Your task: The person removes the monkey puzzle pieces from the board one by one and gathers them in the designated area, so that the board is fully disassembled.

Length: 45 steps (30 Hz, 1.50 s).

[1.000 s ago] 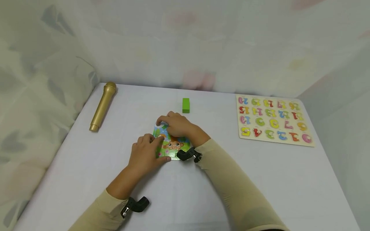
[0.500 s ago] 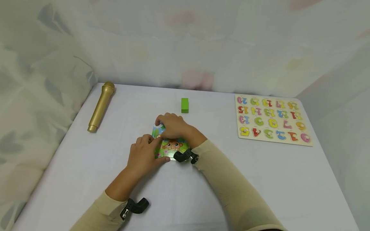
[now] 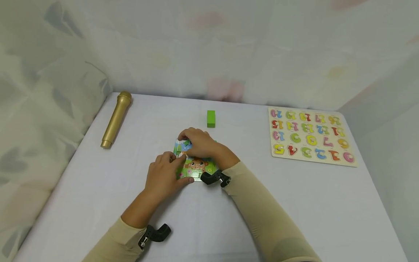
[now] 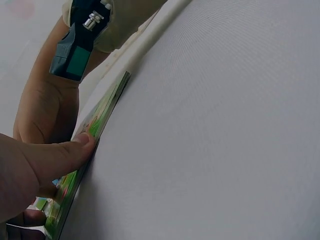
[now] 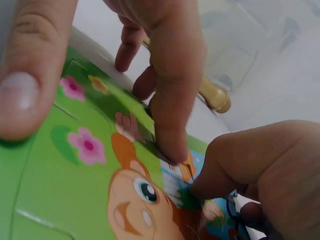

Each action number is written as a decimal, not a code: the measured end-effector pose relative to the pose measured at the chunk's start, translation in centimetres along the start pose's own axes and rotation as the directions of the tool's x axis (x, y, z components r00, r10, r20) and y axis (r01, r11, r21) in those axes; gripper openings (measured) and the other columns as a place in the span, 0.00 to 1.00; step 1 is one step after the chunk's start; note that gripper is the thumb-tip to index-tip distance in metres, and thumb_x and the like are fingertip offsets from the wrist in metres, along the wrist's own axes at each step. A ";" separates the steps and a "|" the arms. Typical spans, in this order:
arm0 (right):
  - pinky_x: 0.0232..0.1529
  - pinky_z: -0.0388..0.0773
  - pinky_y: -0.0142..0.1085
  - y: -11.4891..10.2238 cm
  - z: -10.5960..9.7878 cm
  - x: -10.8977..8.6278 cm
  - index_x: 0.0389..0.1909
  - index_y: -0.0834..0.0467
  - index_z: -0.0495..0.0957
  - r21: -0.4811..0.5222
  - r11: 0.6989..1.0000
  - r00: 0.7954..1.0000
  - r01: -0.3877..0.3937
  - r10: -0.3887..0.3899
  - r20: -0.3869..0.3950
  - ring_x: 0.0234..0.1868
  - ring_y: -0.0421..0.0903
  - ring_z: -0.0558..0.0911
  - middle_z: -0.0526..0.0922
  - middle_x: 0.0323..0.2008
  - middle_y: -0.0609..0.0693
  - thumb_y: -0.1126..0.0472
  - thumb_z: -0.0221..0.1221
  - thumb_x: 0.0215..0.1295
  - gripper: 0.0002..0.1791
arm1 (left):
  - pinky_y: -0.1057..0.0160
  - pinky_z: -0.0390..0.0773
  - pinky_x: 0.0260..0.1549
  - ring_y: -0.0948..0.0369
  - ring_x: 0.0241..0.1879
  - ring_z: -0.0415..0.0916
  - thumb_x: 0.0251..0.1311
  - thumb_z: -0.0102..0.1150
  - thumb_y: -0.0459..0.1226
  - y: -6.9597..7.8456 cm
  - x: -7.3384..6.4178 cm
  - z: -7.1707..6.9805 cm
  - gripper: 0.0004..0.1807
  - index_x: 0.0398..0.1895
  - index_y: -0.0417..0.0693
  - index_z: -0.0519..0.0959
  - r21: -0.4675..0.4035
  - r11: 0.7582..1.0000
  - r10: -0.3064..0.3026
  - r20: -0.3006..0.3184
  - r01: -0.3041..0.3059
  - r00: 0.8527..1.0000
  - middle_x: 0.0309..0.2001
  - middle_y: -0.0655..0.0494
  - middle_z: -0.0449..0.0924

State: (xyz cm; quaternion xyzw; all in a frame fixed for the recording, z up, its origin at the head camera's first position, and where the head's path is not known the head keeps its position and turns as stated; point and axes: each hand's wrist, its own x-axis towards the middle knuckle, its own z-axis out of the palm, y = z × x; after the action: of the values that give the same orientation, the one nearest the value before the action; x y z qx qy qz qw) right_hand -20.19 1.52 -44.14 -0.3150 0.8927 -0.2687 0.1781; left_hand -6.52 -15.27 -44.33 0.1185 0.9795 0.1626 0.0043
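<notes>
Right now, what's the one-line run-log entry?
left hand: touching monkey puzzle | right hand: touching puzzle's far part | green block: beyond puzzle, untouched

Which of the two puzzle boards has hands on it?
The smaller one, the monkey puzzle: the left hand and right hand both touch it, while the number board lies apart, untouched.

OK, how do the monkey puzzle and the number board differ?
The monkey puzzle looks smaller than the number board. The left hand and right hand are on the monkey puzzle; neither touches the number board. In the head view, the monkey puzzle's picture is upright, the number board's numerals upside down. Both lie on the white table.
</notes>
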 end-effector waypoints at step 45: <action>0.47 0.73 0.40 4.7 -3.2 -4.9 0.51 0.51 0.83 0.393 0.919 0.986 -0.035 0.096 -0.137 0.43 0.48 0.76 0.81 0.44 0.49 0.65 0.66 0.71 0.11 | 0.36 0.65 0.59 0.44 0.60 0.69 0.47 0.84 0.61 -0.8 0.6 1.4 0.47 0.70 0.54 0.81 -0.137 0.988 -0.072 -0.037 0.067 0.997 0.60 0.44 0.72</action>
State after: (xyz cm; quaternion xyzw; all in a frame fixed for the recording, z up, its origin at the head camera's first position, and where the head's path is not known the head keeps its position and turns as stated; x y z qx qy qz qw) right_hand -20.35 8.98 -43.69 -0.2214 0.8425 -0.4582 0.1766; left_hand -7.21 -15.41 -45.92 0.0803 0.9696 0.2311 -0.0026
